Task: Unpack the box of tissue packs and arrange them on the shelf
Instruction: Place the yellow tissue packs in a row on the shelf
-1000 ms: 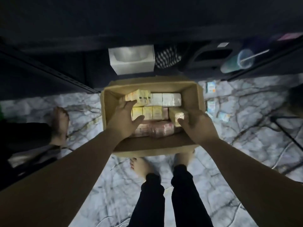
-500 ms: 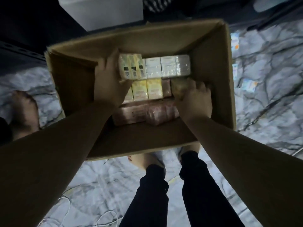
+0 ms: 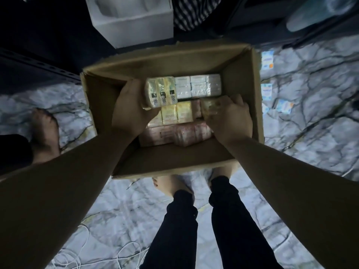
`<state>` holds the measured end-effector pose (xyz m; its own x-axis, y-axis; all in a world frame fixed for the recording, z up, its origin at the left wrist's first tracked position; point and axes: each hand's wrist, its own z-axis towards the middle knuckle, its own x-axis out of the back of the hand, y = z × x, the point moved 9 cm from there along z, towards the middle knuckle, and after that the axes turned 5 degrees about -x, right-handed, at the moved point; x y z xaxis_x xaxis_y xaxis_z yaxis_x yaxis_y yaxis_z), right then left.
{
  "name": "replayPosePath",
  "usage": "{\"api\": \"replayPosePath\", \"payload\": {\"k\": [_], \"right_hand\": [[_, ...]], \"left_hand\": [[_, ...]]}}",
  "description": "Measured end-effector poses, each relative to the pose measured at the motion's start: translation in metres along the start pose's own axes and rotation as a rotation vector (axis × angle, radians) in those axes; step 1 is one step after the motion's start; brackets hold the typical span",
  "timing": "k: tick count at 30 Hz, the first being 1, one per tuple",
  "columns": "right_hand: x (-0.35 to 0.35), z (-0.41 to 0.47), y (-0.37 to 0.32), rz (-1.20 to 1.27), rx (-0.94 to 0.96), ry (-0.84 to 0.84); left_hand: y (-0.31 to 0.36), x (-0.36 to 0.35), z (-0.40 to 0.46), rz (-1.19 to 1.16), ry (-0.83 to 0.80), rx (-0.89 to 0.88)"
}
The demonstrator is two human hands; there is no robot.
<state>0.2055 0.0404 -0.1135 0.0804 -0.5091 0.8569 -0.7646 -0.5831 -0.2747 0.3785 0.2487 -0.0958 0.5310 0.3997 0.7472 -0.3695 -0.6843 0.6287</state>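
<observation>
Your left hand (image 3: 128, 111) has lifted a yellow tissue pack (image 3: 161, 93) clear at the box's (image 3: 240, 61) ten o'clock; your right hand (image 3: 230, 118) now grips another at three, so unpacking is underway.

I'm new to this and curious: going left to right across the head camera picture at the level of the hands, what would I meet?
bare foot → left hand → yellow tissue bundle → right hand → box wall → small loose packs on the floor
</observation>
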Motion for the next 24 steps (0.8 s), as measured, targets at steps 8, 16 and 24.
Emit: {"api": "replayPosePath", "payload": {"k": [8, 16, 24], "right_hand": [[0.134, -0.07, -0.042, 0.239, 0.183, 0.145], [0.316, -0.142, -0.095, 0.401, 0.285, 0.184], [0.515, -0.227, -0.145, 0.564, 0.41, 0.367]], "left_hand": [[0.092, 0.09, -0.032, -0.166, 0.051, -0.049], [0.227, 0.23, -0.076, -0.259, 0.134, -0.097], [0.358, 0.38, -0.115, -0.306, 0.324, -0.275]]}}
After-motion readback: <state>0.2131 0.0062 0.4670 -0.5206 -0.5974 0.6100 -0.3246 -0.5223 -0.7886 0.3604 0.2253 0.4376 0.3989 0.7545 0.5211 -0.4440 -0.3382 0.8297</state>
